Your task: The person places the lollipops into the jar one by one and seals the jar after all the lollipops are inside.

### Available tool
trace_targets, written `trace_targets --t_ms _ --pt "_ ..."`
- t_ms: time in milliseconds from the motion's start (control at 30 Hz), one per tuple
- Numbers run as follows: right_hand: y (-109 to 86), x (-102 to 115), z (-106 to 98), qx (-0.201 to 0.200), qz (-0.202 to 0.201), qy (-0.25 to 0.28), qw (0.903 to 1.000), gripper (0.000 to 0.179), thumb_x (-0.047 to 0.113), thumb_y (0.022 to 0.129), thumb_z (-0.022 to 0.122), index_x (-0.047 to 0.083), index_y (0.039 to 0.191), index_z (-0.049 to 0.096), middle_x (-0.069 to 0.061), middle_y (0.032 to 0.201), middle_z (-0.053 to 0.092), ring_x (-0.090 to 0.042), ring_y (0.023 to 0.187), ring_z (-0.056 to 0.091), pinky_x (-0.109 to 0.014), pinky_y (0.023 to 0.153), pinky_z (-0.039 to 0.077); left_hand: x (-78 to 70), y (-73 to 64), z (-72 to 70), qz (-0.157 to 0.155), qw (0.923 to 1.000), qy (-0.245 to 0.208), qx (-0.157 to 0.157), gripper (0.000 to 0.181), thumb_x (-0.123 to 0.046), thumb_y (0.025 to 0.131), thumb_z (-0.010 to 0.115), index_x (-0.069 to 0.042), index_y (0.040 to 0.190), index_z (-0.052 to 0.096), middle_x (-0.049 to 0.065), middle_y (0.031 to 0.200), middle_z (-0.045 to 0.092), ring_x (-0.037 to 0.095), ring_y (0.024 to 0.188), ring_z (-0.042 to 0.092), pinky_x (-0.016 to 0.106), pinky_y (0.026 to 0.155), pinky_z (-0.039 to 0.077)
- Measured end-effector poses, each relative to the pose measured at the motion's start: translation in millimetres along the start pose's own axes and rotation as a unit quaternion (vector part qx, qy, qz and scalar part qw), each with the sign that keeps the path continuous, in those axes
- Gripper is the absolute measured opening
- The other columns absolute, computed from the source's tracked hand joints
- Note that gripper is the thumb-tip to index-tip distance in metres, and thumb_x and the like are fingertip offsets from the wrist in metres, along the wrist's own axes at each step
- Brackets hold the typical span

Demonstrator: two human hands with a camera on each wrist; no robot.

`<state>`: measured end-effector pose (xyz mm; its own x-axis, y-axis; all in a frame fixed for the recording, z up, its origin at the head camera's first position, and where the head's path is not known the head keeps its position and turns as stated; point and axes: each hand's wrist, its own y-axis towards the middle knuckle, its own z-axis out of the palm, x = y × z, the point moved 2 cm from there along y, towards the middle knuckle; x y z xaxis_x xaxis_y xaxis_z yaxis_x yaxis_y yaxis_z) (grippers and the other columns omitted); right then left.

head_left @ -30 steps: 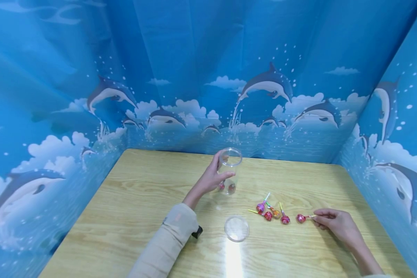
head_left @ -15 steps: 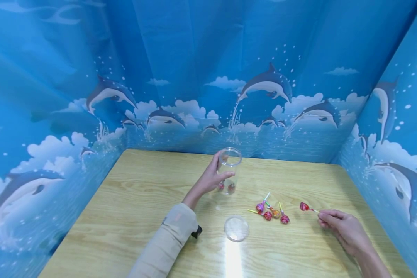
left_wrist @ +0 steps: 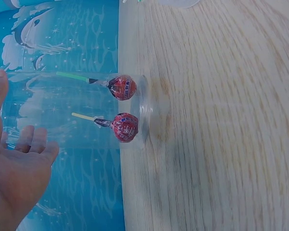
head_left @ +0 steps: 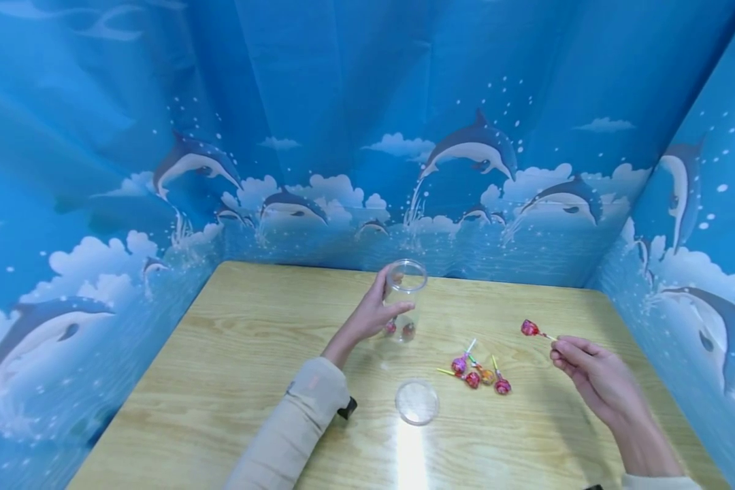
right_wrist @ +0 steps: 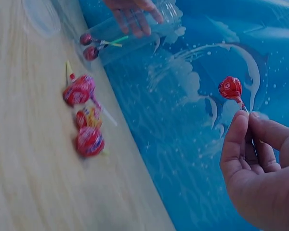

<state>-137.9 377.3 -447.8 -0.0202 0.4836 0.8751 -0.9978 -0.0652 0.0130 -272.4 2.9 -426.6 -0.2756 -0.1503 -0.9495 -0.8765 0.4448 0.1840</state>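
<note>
- Head view: raised right hand [head_left: 595,378] is pinching a lollipop [head_left: 529,328] by its stick, long axis slanting, candy end pointing left.
- Left hand [head_left: 370,316] is gripping an upright clear jar [head_left: 411,318].

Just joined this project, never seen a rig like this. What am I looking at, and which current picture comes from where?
There is no robot here: a person works with bare hands. The wide picture comes from a head-worn camera looking forward and down. The other two come from a camera on each wrist, so they look turned sideways.

The left hand holds a clear, open-topped jar upright, with two lollipops inside. The right hand pinches another lollipop by its stick, above the wooden table.

On the table lie four more lollipops, bunched together, and a clear round disc that looks like a lid. Behind is a blue dolphin-print backdrop.
</note>
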Motion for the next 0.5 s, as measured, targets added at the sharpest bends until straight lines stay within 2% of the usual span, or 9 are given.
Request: trace_targets --t_ms 500 --pt "56.1 10 73 -0.03 0.022 -0.046 0.9983 0.016 -0.003 0.101 0.062 0.002 0.101 0.077 -0.007 0.095 0.074 -0.015 0.085 0.071 -0.024 0.079 0.061 -4.9 -2.1 -0.8 0.004 0.9999 -0.008 0.006 0.082 -0.007 0.097 0.072 -0.008 0.162 0.021 0.028 0.158 0.036 0.044 0.151 0.027 0.061 0.122 0.023"
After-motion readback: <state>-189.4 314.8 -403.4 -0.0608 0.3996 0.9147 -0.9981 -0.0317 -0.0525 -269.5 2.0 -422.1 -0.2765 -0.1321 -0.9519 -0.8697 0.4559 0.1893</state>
